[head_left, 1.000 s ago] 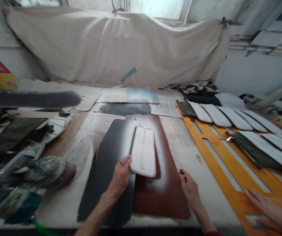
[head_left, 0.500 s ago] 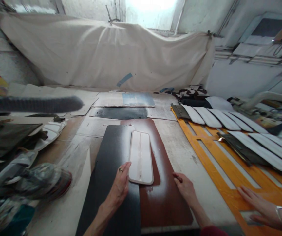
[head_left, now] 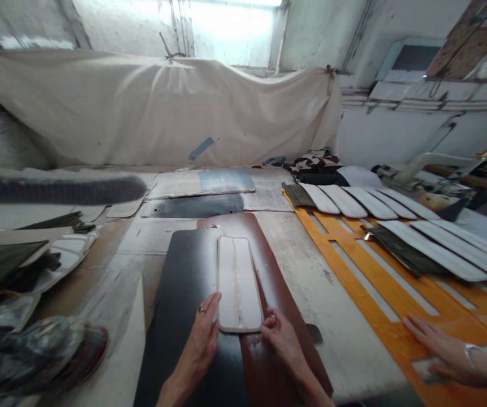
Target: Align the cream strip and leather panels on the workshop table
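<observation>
A white rounded rectangular panel (head_left: 228,282) with a glue-like line down its middle lies across a black board (head_left: 179,282) and a brown board (head_left: 264,271). Along the panel's lower left edge, my left hand (head_left: 204,328) grips it with fingers held together. At its lower right corner, my right hand (head_left: 283,339) has curled fingers pinching the edge. A small dark flat piece (head_left: 313,333) sticks out beside the brown board's right edge, near my right hand.
Another person's hand (head_left: 438,345) rests on an orange slotted template (head_left: 366,277) at right. White strips (head_left: 451,249) and dark fabric pieces (head_left: 404,249) lie on it. At left are a plastic-wrapped object (head_left: 52,345), olive fabric (head_left: 5,265) and a grey ribbed hose (head_left: 56,189).
My right hand has moved left from the brown board's right edge to the panel's lower right corner, leaving a dark piece behind. My left hand stays at the panel's left edge.
</observation>
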